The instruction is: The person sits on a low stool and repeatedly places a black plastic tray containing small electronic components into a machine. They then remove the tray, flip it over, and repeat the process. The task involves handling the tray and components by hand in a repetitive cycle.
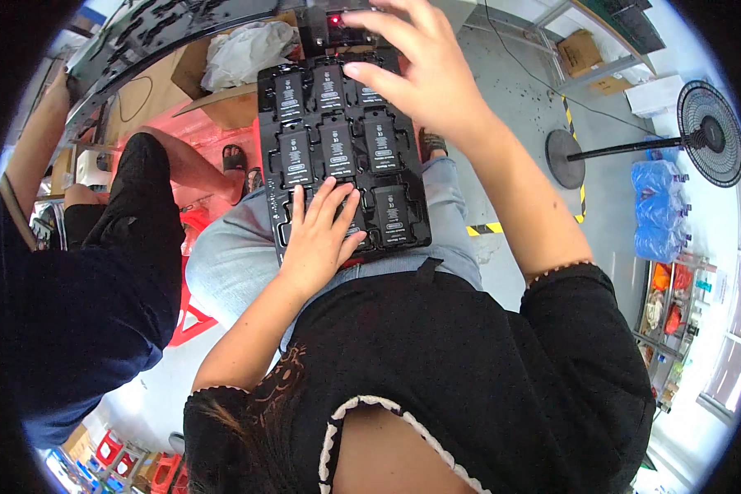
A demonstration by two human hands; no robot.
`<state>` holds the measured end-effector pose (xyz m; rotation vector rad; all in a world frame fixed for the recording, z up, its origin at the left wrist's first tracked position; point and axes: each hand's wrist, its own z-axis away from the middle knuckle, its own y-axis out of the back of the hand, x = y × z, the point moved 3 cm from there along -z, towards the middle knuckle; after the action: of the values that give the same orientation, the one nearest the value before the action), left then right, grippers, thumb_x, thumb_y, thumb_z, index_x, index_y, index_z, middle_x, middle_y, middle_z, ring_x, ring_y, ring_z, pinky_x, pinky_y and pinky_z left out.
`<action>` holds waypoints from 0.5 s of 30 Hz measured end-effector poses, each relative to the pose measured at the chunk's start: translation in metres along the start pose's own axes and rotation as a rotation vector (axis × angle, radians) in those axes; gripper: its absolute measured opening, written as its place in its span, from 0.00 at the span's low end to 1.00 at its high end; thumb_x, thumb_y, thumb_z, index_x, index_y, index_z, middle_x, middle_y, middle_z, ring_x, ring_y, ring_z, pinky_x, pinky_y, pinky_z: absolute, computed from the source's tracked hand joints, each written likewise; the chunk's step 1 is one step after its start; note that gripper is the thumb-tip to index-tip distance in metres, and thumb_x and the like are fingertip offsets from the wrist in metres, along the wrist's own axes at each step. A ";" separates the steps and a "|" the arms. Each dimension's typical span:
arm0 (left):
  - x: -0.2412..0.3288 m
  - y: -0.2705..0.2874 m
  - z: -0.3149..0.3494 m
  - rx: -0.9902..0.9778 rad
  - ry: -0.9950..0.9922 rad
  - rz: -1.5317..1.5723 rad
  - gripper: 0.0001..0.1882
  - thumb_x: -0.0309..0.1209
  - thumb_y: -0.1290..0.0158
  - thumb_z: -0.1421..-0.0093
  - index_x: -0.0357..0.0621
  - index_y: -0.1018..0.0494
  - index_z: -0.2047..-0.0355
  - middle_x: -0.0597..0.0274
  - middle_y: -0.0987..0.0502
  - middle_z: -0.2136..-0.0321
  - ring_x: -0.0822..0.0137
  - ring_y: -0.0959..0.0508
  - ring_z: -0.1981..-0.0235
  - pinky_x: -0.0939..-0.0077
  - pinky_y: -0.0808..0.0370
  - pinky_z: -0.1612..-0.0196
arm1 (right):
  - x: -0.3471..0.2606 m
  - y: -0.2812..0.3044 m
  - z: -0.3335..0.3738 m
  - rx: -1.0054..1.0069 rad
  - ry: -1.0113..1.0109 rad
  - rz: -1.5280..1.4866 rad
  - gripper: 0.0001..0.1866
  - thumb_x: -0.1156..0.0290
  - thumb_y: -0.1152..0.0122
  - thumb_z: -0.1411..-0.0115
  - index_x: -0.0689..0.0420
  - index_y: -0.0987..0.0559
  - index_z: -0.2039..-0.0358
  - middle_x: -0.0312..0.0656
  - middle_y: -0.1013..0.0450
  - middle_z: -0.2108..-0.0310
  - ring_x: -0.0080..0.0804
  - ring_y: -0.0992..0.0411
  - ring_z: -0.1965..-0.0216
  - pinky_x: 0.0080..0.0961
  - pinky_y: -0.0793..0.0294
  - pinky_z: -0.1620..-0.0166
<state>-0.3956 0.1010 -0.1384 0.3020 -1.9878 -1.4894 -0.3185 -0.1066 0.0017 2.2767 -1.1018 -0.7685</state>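
A black moulded tray (420, 222) rests on my lap. Flat black batteries (337, 148) with pale printing sit in its several pockets. My left hand (314, 243) lies with spread fingers over the tray's near left part, partly covering the batteries there; I see nothing held in it. Above the far right corner, my right hand (440, 82) is raised, thumb and fingers apart, with no object visible between them. Its fingertips are close to a small dark device (331, 33) with a red light, just beyond the tray. The right hand hides part of the far right pockets.
A cardboard box (222, 107) holding a clear plastic bag (251, 53) stands beyond the tray. At the left sits another person (82, 305) in dark clothing. A black fan (708, 136), blue water bottles (659, 210) and a loaded shelf (671, 329) stand right.
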 end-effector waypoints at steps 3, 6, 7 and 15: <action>-0.002 0.000 0.003 0.077 -0.003 0.039 0.33 0.43 0.40 0.44 0.42 0.33 0.41 0.56 0.38 0.37 0.53 0.44 0.32 0.40 0.53 0.32 | 0.029 -0.033 -0.041 -0.179 -0.039 0.152 0.42 0.67 0.32 0.50 0.56 0.38 0.35 0.60 0.51 0.33 0.58 0.50 0.32 0.46 0.47 0.32; -0.006 0.000 0.007 0.056 0.027 0.060 0.30 0.44 0.41 0.43 0.44 0.30 0.43 0.61 0.35 0.39 0.57 0.43 0.32 0.42 0.53 0.31 | 0.054 -0.054 -0.066 -0.310 0.004 0.280 0.36 0.73 0.37 0.48 0.55 0.35 0.37 0.51 0.41 0.36 0.50 0.46 0.33 0.50 0.46 0.33; -0.006 -0.002 0.007 0.062 0.017 0.053 0.30 0.43 0.40 0.44 0.44 0.30 0.43 0.61 0.34 0.39 0.56 0.42 0.33 0.41 0.53 0.32 | 0.069 -0.069 -0.067 -0.306 0.070 0.295 0.31 0.74 0.40 0.46 0.55 0.31 0.40 0.49 0.34 0.41 0.46 0.41 0.35 0.51 0.43 0.36; -0.004 0.001 0.000 0.072 0.009 0.194 0.34 0.37 0.37 0.48 0.46 0.32 0.41 0.60 0.32 0.42 0.54 0.41 0.33 0.44 0.51 0.31 | 0.042 -0.058 -0.056 -0.157 0.381 0.298 0.17 0.74 0.48 0.45 0.53 0.21 0.55 0.39 0.28 0.64 0.40 0.31 0.57 0.41 0.37 0.50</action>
<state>-0.3923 0.1035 -0.1385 0.1404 -2.0047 -1.2956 -0.2282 -0.0979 -0.0064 1.9599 -1.1159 -0.2763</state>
